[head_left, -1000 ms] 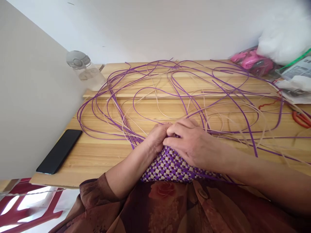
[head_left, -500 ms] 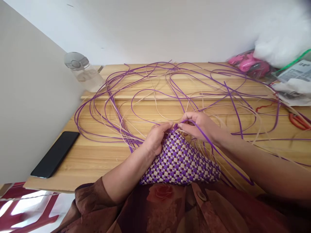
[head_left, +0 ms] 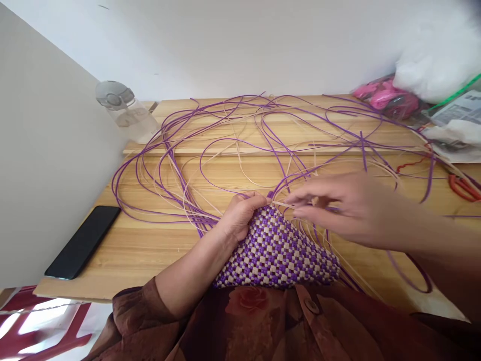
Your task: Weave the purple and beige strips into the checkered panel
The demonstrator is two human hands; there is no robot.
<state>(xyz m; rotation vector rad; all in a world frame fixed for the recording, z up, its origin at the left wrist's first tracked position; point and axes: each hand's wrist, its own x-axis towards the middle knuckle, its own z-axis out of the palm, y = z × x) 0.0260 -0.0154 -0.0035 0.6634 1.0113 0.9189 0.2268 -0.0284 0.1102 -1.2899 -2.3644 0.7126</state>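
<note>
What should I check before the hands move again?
1. Left hand has hold of the top corner of the woven piece: ok.
2. Right hand has a firm grip on the short pale strand: cannot tell, the hand is blurry.
3. Long loose strands lie neatly, without crossing: not ok, purple and pale ones cross in big loops.
4. Red-handled tool is away from the fingers: ok, it's off to the right.
5. Bottle has its lid on: ok.
</note>
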